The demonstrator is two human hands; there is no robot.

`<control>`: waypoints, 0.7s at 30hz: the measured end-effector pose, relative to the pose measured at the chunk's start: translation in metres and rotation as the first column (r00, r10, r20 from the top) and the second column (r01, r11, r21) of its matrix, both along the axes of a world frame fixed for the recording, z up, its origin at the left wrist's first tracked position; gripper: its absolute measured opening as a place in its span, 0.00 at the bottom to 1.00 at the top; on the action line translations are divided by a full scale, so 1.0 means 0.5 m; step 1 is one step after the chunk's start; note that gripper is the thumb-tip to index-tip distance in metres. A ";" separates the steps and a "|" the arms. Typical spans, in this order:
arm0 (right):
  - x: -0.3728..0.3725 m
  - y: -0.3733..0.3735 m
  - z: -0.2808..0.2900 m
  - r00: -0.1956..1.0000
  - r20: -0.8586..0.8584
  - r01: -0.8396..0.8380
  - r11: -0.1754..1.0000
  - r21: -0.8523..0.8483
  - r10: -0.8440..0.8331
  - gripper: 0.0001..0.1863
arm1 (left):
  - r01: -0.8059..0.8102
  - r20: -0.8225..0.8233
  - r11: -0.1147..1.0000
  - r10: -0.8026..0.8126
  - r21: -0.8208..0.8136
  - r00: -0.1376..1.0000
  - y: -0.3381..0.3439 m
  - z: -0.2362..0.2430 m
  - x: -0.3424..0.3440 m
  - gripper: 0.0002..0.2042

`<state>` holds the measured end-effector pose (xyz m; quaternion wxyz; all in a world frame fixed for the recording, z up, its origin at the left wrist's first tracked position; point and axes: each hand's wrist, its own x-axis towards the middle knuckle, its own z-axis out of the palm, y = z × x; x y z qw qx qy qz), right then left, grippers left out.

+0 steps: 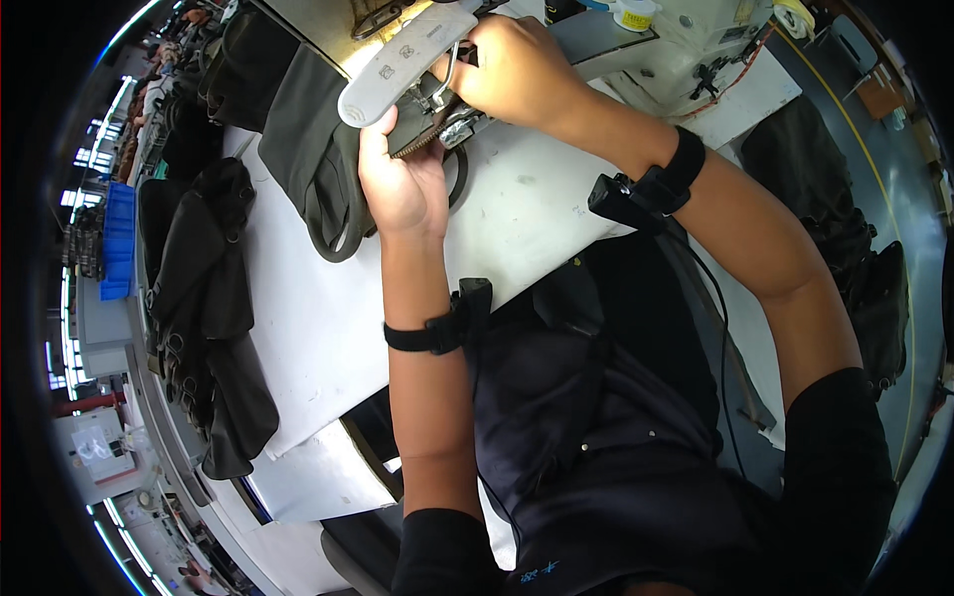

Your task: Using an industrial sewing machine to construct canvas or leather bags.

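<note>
A dark olive fabric bag (310, 139) with a looped strap (341, 238) lies under the light-grey, rounded head of a sewing machine (407, 68). My left hand (402, 189) is at the bag's near edge, thumb up beside the machine head and fingers partly hidden by the fabric, gripping it. A brown-toned zipper edge (422, 139) runs past those fingers, close to the metal presser parts (457, 127). My right hand (517, 74) is curled at the right side of the head, by a bent metal lever (450, 74). Its fingertips are hidden, so what they hold cannot be made out.
More dark bags (204, 268) hang over the left edge of the white table (308, 338). A blue crate (117, 241) stands beyond them. At the back right sits a small white tub with a yellow label (634, 14). Dark bags (815, 189) are piled on the right.
</note>
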<state>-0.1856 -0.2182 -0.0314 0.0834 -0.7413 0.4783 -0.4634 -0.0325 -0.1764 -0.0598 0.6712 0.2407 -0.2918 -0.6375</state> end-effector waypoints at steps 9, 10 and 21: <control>0.010 0.004 -0.013 0.997 0.074 0.046 0.979 -0.199 -0.031 0.11 | -0.093 0.318 0.993 0.065 0.073 0.946 0.076 0.006 0.011 0.10; 0.009 0.005 -0.013 0.997 0.076 0.046 0.979 -0.200 -0.031 0.11 | -0.095 0.287 0.990 0.061 0.105 0.956 0.081 0.007 0.009 0.11; -0.002 0.013 -0.012 0.992 0.128 0.010 0.996 -0.089 0.001 0.14 | -0.193 0.422 0.980 0.158 0.040 0.893 0.102 -0.007 -0.025 0.13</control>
